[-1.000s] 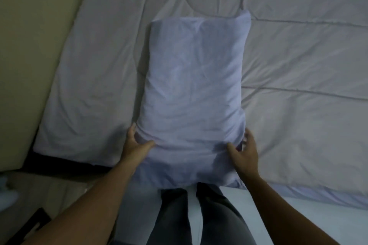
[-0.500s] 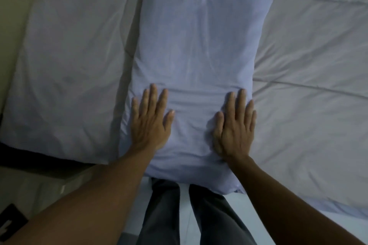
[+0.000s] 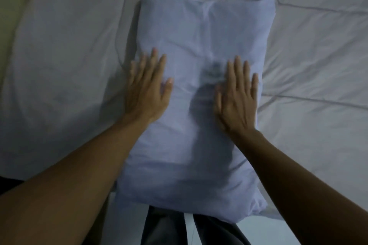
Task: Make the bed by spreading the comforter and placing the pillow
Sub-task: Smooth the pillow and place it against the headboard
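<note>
On the left, the pale grey quilted comforter (image 3: pixel 59 55) lies spread flat. My left hand (image 3: pixel 147 93) presses flat on the soft lavender rectangular pillow (image 3: pixel 199 36) lying on it. My right hand (image 3: pixel 237 97) does likewise, fingers straight, hands apart, gripping nothing. The pillow's near end seems to overhang the comforter's near edge above my dark trouser legs (image 3: pixel 165 226), so dragging toward me could, I think, slide it off and rumple the comforter.

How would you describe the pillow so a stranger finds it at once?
A pale quilted comforter fills the view. At its near edge lies the pillow, under the flat left hand and right hand. Its plump bluish cover without stitch lines sets it apart.
</note>
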`<control>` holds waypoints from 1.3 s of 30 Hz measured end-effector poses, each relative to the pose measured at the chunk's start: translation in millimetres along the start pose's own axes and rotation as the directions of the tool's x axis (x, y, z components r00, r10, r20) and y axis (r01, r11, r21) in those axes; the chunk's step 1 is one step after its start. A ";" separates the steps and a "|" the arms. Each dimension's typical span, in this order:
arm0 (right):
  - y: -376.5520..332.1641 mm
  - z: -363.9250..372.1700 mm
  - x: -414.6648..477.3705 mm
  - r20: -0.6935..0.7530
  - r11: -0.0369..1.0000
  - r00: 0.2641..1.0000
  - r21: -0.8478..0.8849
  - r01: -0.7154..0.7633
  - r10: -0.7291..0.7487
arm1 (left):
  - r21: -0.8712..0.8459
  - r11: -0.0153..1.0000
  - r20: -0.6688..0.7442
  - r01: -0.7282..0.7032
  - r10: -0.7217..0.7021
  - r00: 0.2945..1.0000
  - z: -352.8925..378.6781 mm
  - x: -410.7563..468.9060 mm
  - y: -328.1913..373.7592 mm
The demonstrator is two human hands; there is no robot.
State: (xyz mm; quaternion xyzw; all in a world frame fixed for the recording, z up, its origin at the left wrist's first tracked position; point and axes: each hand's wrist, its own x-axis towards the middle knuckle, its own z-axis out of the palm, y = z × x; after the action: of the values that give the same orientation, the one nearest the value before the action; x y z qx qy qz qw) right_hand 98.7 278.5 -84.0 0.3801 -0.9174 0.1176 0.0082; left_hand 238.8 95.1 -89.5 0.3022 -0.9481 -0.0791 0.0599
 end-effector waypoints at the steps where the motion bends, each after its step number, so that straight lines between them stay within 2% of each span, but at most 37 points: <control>1: -8.9 6.5 14.1 0.025 0.998 0.998 -0.006 0.065 -0.065 | 0.000 0.996 0.016 -0.094 0.094 0.995 3.2 13.0 9.1; 2: -13.0 13.2 23.5 0.068 0.992 0.990 -0.038 0.124 -0.121 | 0.020 0.987 0.053 -0.158 0.156 0.986 8.9 21.9 13.4; 4: -4.9 24.8 27.3 0.150 0.982 0.981 -0.130 0.139 -0.119 | 0.079 0.984 0.125 -0.157 0.147 0.981 25.5 27.7 6.0; 5: 2.9 26.6 24.5 0.158 0.984 0.986 -0.165 0.071 -0.044 | 0.092 0.992 0.140 -0.091 0.077 0.987 31.6 28.7 -3.1; 7: 12.2 22.1 24.6 0.075 0.974 0.985 -0.180 -0.139 0.154 | 0.063 0.992 0.115 0.111 -0.118 0.986 32.1 38.6 -16.8; 9: 8.0 13.0 40.7 -0.012 0.960 0.968 -0.128 -0.249 0.249 | 0.019 0.981 0.065 0.195 -0.196 0.978 20.0 60.1 -18.1; 12: -3.0 5.4 93.6 -0.089 0.987 0.989 -0.093 -0.127 0.119 | -0.029 0.999 0.005 0.038 -0.038 0.999 5.7 109.4 -3.5; 14: -6.9 9.3 129.0 -0.008 0.997 1.000 -0.073 0.000 -0.001 | -0.037 0.994 0.062 -0.104 0.106 0.992 6.0 139.5 8.6; 16: 1.4 22.1 149.4 0.094 0.992 0.994 -0.103 0.067 -0.057 | 0.000 0.987 0.158 -0.159 0.157 0.975 20.5 156.8 8.8; 18: 21.1 30.5 154.9 0.137 0.987 0.990 -0.157 0.038 -0.017 | 0.050 0.994 0.244 -0.101 0.086 0.966 36.8 166.4 -1.8; 19: 30.1 30.5 155.4 0.133 0.987 0.990 -0.160 -0.030 0.051 | 0.054 0.998 0.258 -0.040 0.024 0.966 39.9 170.3 -5.9; 21: 39.1 22.8 159.4 0.108 0.970 0.967 -0.100 -0.221 0.231 | 0.015 0.996 0.195 0.088 -0.089 0.977 35.3 179.2 -7.8; 22: 42.0 21.7 162.4 0.111 0.962 0.956 -0.061 -0.267 0.272 | -0.011 0.995 0.149 0.099 -0.096 0.984 30.3 180.9 -7.4; 23: 44.1 21.4 161.2 0.131 0.968 0.959 -0.045 -0.246 0.250 | -0.019 0.998 0.140 0.060 -0.057 0.988 25.6 179.0 -7.2; 25: 54.2 25.0 152.1 0.197 0.994 0.975 -0.044 -0.100 0.106 | -0.013 1.000 0.222 -0.012 0.015 0.975 26.5 168.8 -13.6; 26: 60.3 26.4 147.6 0.212 0.998 0.975 -0.016 -0.066 0.068 | -0.019 0.999 0.274 0.037 -0.030 0.961 28.8 163.9 -20.2; 28: 65.3 24.1 144.0 0.183 0.985 0.976 0.099 -0.139 0.119 | -0.061 0.978 0.302 0.198 -0.171 0.938 29.7 157.5 -32.1; 30: 55.6 16.1 139.9 0.119 0.941 0.962 0.207 -0.267 0.246 | -0.091 0.962 0.279 0.257 -0.223 0.934 20.1 147.4 -35.4; 32: 42.6 5.3 123.6 0.088 0.850 0.910 0.331 -0.410 0.405 | -0.166 0.936 0.281 0.312 -0.259 0.924 11.6 122.6 -34.6; 33: 38.1 1.4 107.1 0.102 0.823 0.900 0.371 -0.431 0.425 | -0.214 0.913 0.288 0.349 -0.282 0.915 10.5 101.6 -33.3; 36: 36.5 1.9 42.2 0.208 0.891 0.937 0.307 -0.334 0.279 | -0.307 0.873 0.316 0.378 -0.281 0.906 13.4 26.4 -29.4; 39: 54.9 4.1 1.1 0.277 0.855 0.916 0.355 -0.379 0.291 | -0.299 0.826 0.419 0.477 -0.335 0.844 17.2 -3.8 -38.6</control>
State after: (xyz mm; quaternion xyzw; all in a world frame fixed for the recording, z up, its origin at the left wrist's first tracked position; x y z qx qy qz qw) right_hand 59.8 314.4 -99.3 0.2177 -0.9211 0.2616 -0.1890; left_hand 260.8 68.2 -113.9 0.4626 -0.8197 -0.3307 -0.0684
